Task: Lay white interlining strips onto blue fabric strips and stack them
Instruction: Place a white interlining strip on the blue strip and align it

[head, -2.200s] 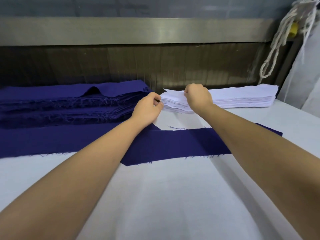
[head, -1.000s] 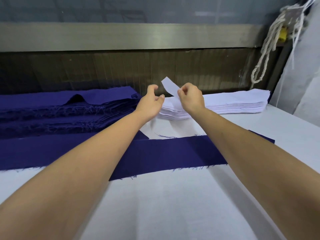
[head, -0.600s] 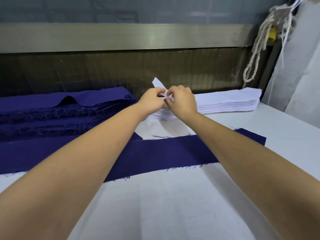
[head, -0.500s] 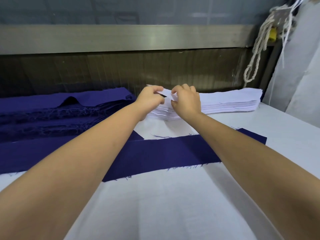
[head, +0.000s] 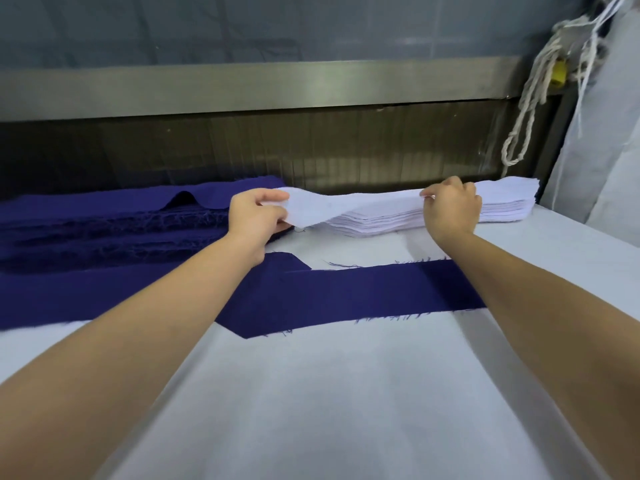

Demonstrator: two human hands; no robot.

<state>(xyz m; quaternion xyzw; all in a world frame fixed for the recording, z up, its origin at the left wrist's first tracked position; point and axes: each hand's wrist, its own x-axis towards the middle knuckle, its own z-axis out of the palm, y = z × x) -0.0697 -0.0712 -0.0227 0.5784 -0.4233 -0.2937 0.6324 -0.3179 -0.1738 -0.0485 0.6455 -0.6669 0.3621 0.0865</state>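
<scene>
Head view: left hand (head: 254,216) and right hand (head: 450,209) each pinch 1 white interlining strip (head: 349,204), raised just above the interlining stack (head: 498,207). Blue fabric strip (head: 346,294) lies flat on the desk (head: 346,410), nearer the person.

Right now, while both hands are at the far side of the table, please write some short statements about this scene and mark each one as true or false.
1. The left hand and the right hand hold one white interlining strip between them. True.
2. This strip lies flat on the blue fabric strip in front. False: it is lifted over the white stack, and the blue fabric strip has no white on it.
3. The blue pile is to the left of the white stack. True.
4. The right hand is open and holds nothing. False: its fingers pinch the white interlining strip above the stack.
</scene>
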